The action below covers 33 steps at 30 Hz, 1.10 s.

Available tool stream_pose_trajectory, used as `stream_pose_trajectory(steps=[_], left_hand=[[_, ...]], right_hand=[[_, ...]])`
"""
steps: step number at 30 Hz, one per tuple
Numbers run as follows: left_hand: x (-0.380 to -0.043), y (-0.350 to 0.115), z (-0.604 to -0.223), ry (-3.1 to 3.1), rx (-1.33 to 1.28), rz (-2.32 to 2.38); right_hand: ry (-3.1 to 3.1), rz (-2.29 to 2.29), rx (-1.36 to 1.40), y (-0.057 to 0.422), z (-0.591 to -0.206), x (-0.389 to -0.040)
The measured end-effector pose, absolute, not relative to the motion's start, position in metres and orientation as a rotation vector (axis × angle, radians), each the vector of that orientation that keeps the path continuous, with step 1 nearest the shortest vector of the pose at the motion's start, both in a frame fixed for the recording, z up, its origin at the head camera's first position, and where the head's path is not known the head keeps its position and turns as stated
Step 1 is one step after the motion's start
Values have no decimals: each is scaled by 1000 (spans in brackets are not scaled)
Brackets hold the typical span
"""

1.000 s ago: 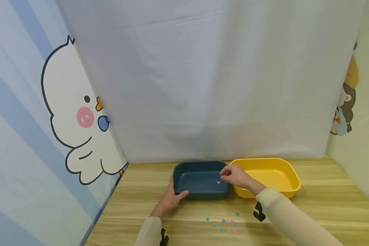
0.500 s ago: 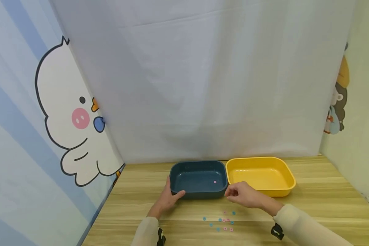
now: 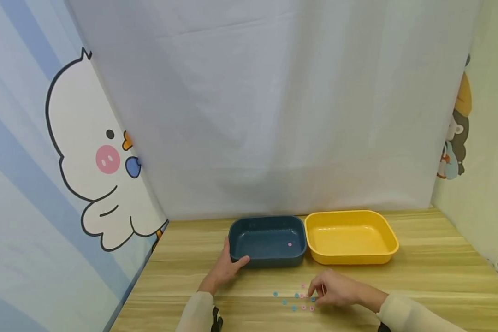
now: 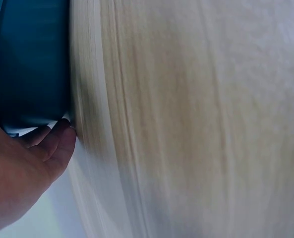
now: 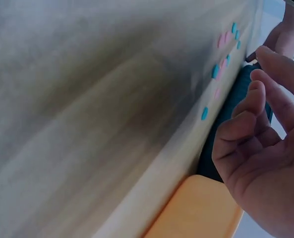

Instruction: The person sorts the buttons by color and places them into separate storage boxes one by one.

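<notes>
My left hand (image 3: 225,268) holds the near left corner of a dark blue tray (image 3: 267,263), thumb at the front wall and fingers along the side. In the left wrist view, the fingers (image 4: 60,148) curl against the end of the tray. One small pink button-like disc (image 3: 290,244) lies inside it. Over the wood-look table, my right hand (image 3: 336,288) hovers beside a loose group of pink discs (image 3: 303,307) and blue discs (image 3: 284,302). Its fingers are loosely bent, with thumb and forefinger apart in the right wrist view; nothing shows between them.
A yellow tray (image 3: 352,259) stands right of the blue one, their sides close together. Behind both hangs a pale grey curtain (image 3: 274,138). Printed cloth panels (image 3: 103,110) border the table (image 3: 431,258) at left and right.
My right hand has moved from above the blue tray's right end down to the discs on the table. The pink disc now lies in the tray. The left hand stays at its corner.
</notes>
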<state>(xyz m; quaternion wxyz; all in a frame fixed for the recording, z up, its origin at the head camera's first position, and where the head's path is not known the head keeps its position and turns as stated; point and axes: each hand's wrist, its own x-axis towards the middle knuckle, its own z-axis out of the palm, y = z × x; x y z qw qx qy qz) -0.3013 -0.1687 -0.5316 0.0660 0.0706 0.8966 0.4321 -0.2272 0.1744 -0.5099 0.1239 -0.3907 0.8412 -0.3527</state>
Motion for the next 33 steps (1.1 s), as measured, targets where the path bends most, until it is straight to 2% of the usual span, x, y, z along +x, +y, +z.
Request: stream_pose_trajectory(steps=[7, 33], left_hand=[[-300, -169, -533, 2694, 206, 1303], [-303, -169, -532, 2673, 204, 1301]], right_hand=[[2424, -1052, -1045, 169, -516, -219], [2455, -1038, -1042, 166, -534, -220]])
